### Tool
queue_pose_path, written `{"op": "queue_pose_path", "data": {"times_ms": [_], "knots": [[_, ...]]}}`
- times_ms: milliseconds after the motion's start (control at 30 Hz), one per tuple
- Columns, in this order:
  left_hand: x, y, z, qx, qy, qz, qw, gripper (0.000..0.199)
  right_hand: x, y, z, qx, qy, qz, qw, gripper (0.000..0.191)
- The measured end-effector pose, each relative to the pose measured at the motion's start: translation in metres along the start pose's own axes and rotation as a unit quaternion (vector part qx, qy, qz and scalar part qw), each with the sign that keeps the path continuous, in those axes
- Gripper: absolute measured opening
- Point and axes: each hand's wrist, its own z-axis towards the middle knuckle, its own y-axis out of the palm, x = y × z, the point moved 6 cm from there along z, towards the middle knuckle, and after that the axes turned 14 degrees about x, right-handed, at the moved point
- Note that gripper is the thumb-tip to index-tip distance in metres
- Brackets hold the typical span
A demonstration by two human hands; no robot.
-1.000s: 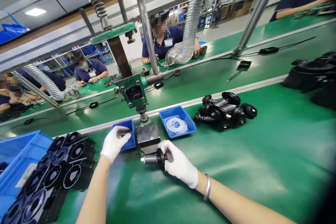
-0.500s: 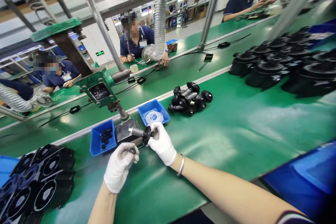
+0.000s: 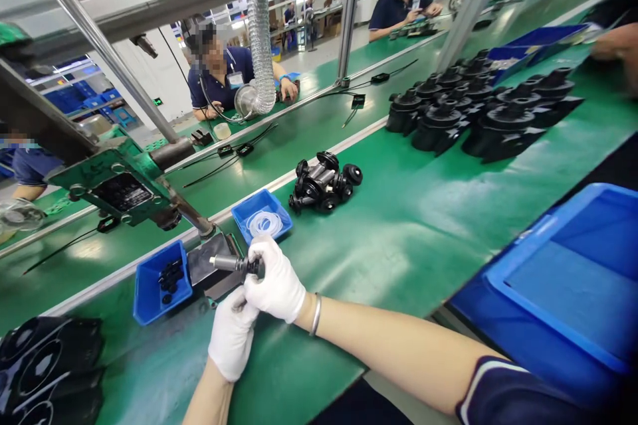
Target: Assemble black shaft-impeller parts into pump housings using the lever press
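Observation:
In a white glove, my right hand is closed around the black end of a grey cylindrical part, whose pale tip points left. My left hand, also gloved, has its fingers pressed together against the right hand's fingertips; what it holds is hidden. Just behind the cylindrical part lies the press's metal base plate. A blue tray with small black pieces is on the left, and another blue tray holds clear rings.
A green press stands at the left. Black assemblies are piled beyond the ring tray. Black housings stand at the right, others at the lower left. A blue bin is lower right. People sit across the bench.
The view has shifted to the right. My left hand has come up against my right hand, and the small dark ring seen in its fingers before is now out of sight.

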Motion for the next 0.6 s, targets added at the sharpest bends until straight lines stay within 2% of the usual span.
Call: {"op": "queue_pose_path", "data": {"times_ms": [200,433,600], "knots": [[-0.002,-0.009,0.002,-0.019,0.027,0.034,0.999,0.033,0.005,0.001,-0.001,0.004,0.023,-0.022,0.999,0.032],[-0.002,-0.014,0.000,-0.044,0.042,0.053,0.997,0.026,0.001,-0.001,0.002,0.013,-0.025,-0.035,0.999,0.033],[0.004,-0.008,-0.007,-0.076,-0.016,-0.030,0.997,0.035,0.006,-0.003,0.009,0.027,-0.022,-0.045,0.998,0.032]]}}
